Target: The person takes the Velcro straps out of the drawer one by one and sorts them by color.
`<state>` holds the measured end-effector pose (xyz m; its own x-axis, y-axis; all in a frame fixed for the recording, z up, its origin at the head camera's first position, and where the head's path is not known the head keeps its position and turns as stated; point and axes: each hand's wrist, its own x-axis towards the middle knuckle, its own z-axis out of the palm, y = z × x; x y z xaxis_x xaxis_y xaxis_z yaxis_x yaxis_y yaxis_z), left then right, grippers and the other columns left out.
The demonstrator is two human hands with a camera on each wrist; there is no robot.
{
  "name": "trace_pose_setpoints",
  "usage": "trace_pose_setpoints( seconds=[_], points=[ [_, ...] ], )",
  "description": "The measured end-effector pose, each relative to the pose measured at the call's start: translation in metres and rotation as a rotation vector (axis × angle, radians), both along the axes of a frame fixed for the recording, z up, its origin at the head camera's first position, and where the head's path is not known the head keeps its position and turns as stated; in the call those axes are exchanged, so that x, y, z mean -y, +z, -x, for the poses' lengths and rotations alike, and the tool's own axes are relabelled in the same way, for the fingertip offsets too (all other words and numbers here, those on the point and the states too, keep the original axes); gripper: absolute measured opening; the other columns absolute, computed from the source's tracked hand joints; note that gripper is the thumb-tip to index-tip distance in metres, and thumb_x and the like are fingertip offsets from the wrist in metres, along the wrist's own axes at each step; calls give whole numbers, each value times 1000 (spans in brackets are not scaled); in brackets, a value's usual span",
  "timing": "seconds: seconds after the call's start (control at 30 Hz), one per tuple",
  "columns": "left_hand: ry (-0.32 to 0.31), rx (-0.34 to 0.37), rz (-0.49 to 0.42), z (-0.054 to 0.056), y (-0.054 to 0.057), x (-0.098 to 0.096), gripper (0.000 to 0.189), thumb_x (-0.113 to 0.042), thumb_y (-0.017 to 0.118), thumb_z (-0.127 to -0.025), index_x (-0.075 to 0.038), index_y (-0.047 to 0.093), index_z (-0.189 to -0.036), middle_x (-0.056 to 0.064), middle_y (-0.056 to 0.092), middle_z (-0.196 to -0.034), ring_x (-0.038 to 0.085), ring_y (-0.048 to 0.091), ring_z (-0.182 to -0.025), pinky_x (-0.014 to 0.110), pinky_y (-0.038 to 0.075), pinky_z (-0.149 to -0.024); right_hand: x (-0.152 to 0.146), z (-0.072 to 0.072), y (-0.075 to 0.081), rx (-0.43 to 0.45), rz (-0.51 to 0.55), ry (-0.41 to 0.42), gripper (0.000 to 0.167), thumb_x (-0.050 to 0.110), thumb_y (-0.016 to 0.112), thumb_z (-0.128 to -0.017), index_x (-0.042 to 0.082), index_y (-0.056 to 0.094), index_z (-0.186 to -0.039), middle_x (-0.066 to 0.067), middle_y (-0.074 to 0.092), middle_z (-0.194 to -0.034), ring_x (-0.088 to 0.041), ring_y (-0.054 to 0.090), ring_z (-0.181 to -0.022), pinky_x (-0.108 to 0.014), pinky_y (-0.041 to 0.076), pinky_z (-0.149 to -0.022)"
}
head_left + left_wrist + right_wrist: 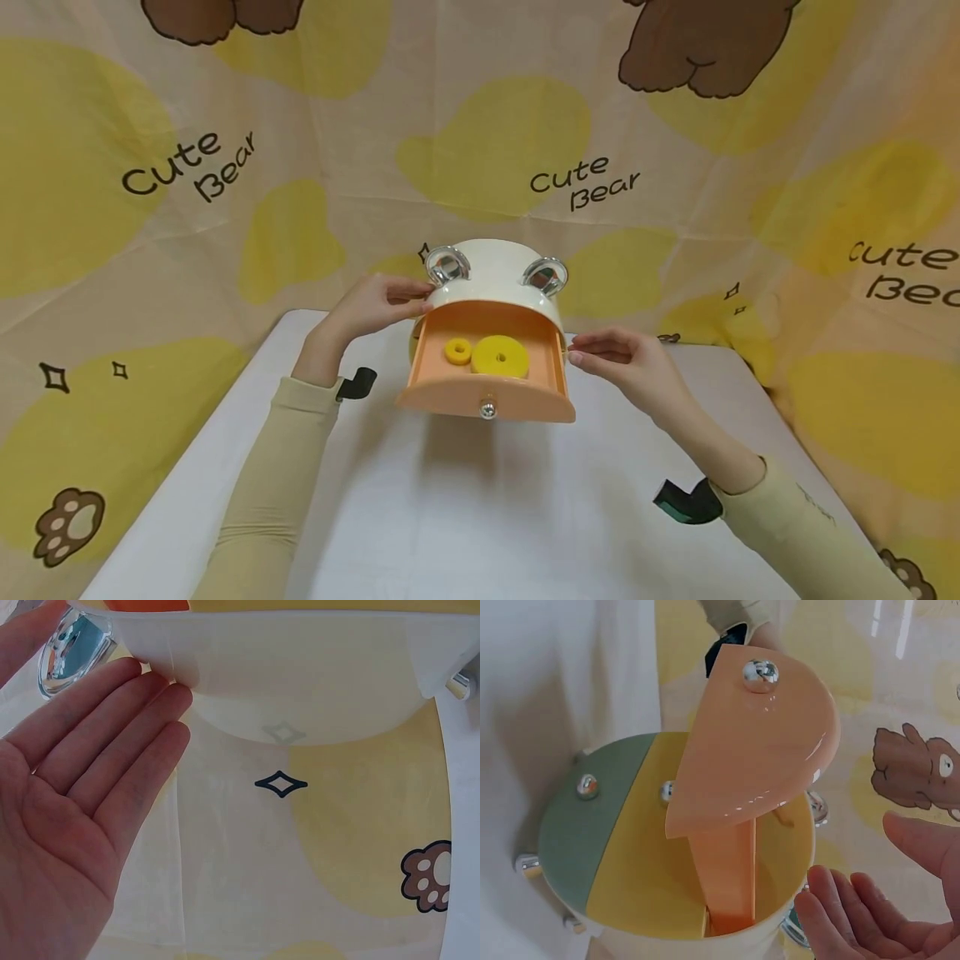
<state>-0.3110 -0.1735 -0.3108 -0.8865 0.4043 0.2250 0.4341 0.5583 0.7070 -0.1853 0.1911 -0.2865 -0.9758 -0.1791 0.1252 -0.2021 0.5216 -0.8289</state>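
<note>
A small rounded cabinet with a white shell (491,262) and silver ear-like loops stands on the white table. Its top peach drawer (442,400), with a silver ball knob, is pulled out. Inside lie a small yellow ring (451,356) and a larger yellow disc (515,361) with a centre hole. My left hand (378,306) rests its straight fingertips against the shell's left side, by one loop. Beside the right side is my right hand (630,362), its fingers loosely bent and holding nothing; whether the tips touch the shell I cannot tell.
Below the pulled drawer, a yellow drawer (641,855) and a green drawer (581,832) sit closed in the right wrist view. Behind the table (420,533) hangs a printed bear cloth (360,225). Black wrist mounts (357,383) stick out from both sleeves.
</note>
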Motion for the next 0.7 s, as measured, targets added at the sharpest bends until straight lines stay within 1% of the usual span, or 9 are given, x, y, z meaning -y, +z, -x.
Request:
trace_pose_setpoints(
  seconds=[0.13, 0.23, 0.43, 0.7],
  points=[
    [-1, 1, 5, 0, -1, 0, 50, -51, 69, -81, -21, 67, -121, 1, 67, -120, 20, 63, -111, 41, 52, -94, 2, 7, 2, 35, -42, 20, 49, 44, 71, -82, 9, 64, -117, -8, 67, -113, -21, 67, -100, -31, 56, -86],
    [-1, 2, 7, 0, -1, 0, 51, -52, 69, -81, -21, 66, -121, 1, 66, -120, 21, 63, -112, 41, 52, -94, 4, 14, 2, 56, -47, 32, 50, 43, 71, -82, 9, 64, -118, -8, 67, -113, -20, 66, -100, -35, 56, -88],
    [0, 5, 7, 0, 0, 0, 52, -54, 69, -80, -21, 66, -121, 1, 66, -120, 21, 63, -112, 41, 52, -94, 11, 25, 2, 88, -42, 49, 50, 39, 73, -82, 6, 63, -119, -12, 68, -112, -21, 67, -100, -39, 54, -92],
    [-7, 8, 15, -1, 1, 0, 51, -51, 69, -82, -20, 66, -122, 2, 66, -121, 21, 62, -113, 41, 52, -95, 25, 36, 3, 105, -74, 70, 50, 38, 73, -82, 8, 63, -120, -10, 69, -113, -23, 65, -105, -38, 53, -93]
  ],
)
